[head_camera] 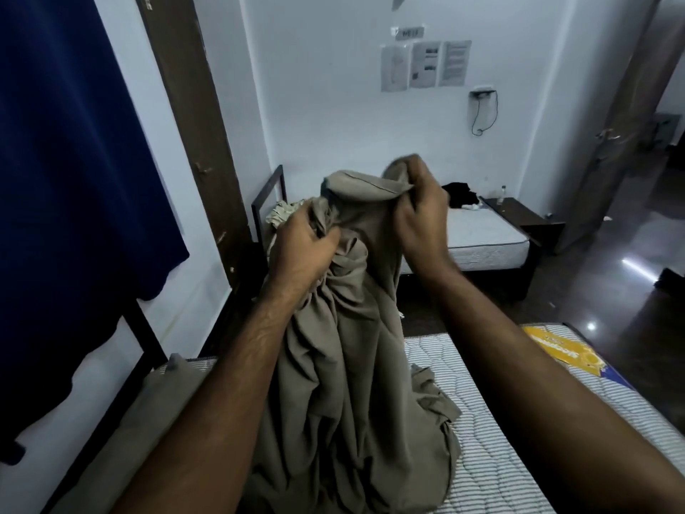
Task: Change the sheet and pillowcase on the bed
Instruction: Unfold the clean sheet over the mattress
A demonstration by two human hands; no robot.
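Head-worn view, facing forward and down, close over the mattress

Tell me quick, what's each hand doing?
Left hand: grips a bunch of the grey sheet.
Right hand: pinches the sheet's top edge.

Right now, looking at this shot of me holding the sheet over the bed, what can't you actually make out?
- Head view: the papers on the far wall are too small and blurred to read.
- The sheet hides the middle of the near mattress, and both forearms cover more.
- The fingertips of the left hand and right hand are buried in folds.
- The pillow is partly cut off by the left forearm.
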